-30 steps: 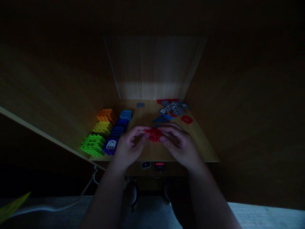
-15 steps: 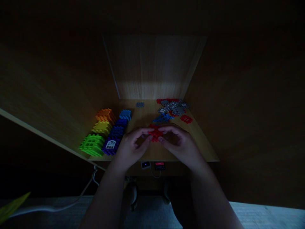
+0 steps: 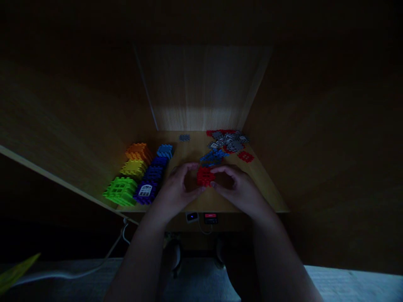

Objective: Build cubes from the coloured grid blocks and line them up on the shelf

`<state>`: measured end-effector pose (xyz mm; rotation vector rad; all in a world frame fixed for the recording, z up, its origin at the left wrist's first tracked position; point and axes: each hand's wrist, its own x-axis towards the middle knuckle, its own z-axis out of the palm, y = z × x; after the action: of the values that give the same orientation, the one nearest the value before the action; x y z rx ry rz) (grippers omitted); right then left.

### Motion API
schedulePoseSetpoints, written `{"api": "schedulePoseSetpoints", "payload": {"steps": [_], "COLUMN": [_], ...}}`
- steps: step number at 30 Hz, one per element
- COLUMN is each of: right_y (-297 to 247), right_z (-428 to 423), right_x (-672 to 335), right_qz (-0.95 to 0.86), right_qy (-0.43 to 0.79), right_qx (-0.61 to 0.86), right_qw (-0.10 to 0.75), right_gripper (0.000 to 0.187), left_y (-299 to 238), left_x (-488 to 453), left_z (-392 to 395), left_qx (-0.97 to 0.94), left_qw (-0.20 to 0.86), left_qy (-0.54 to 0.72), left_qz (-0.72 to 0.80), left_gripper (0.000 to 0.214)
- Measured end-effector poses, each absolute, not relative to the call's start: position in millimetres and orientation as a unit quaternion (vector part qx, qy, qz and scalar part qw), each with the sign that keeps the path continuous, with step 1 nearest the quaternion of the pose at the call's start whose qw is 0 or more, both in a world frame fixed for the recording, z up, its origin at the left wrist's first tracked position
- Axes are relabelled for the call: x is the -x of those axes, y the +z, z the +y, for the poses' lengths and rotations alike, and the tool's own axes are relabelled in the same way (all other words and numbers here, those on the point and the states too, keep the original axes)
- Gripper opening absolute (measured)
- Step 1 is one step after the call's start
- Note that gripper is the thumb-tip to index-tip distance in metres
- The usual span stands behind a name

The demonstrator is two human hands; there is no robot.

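Over the front half of the wooden board, a small red interlocking building block (image 3: 205, 177) with notched edges sits between my two hands. My left hand (image 3: 176, 188) curves round its left side, thumb low and forefinger high at its edges. My right hand (image 3: 241, 188) pinches the right side between thumb and fingertips. Just beyond my hands lies a loose cluster of blue notched tiles (image 3: 214, 156). Behind it is a heap of grey notched tiles (image 3: 229, 140) mixed with red ones, and a single red window tile (image 3: 246, 156) lies to the right.
On the left stand built cubes: orange (image 3: 137, 152), yellow (image 3: 134, 167), green (image 3: 120, 191), light blue (image 3: 165, 151) and purple (image 3: 145, 191). One grey tile (image 3: 184, 137) lies near the back panel (image 3: 204, 88). Below the board's front edge are a phone (image 3: 210, 218) and a small device with a cable (image 3: 192, 217).
The red block has turned so that its window-like face shows more fully. My left fingers have loosened and shifted out towards its edges. My right hand stays on it.
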<state>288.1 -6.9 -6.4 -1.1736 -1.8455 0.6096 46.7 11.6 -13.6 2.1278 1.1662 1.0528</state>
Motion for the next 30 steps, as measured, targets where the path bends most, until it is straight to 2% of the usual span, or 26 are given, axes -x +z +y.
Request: {"api": "schedulePoseSetpoints", "payload": {"steps": [30], "right_y": [-8.5], "right_z": [-5.5], "right_x": [-288.1], "right_qz": [-0.759], "right_qy": [0.243], "right_qx": [0.456], "right_qw": [0.397], "right_gripper": [0.031], "left_y": [-10.4], "left_x": [-47.8], "left_z": [11.2], "left_qx": [-0.783], "left_qw": [0.252], "left_qy": [0.382], "left_qz": [0.421], "left_gripper": [0.050]}}
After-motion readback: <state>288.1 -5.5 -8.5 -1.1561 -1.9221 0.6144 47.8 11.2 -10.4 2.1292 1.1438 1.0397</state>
